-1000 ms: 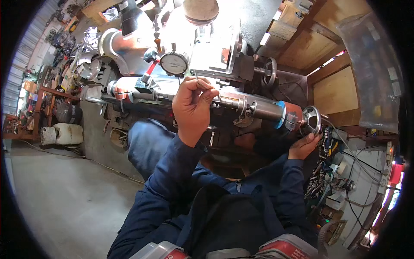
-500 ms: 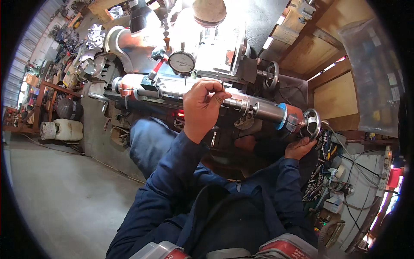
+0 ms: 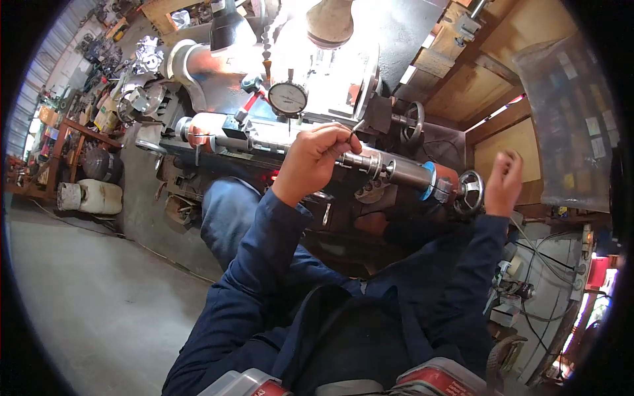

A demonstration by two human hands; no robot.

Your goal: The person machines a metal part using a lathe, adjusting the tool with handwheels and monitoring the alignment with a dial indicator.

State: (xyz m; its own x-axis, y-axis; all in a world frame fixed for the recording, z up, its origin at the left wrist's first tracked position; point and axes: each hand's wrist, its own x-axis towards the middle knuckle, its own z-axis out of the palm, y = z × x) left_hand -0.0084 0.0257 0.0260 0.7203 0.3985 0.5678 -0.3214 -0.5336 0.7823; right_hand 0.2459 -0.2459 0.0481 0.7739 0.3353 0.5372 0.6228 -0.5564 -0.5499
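Workshop floor [image 3: 99, 290] showed grey at left. Left hand [image 3: 310, 160]: fingertips pinched together on 1 thin rod [image 3: 358, 125], near the machine's steel shaft [image 3: 408, 171]. Right hand [image 3: 504, 185]: fingers curled, contents unclear, raised beside 1 handwheel [image 3: 471, 187]. Dial gauge [image 3: 287, 98] stood beyond.

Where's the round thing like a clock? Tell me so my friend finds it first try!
Find the long metal machine across the upper middle. From the left hand, look up and a bit left, beside a short red arm. There's the dial gauge: unlike the spoked handwheel, its round face is solid and pale, with a dark rim.
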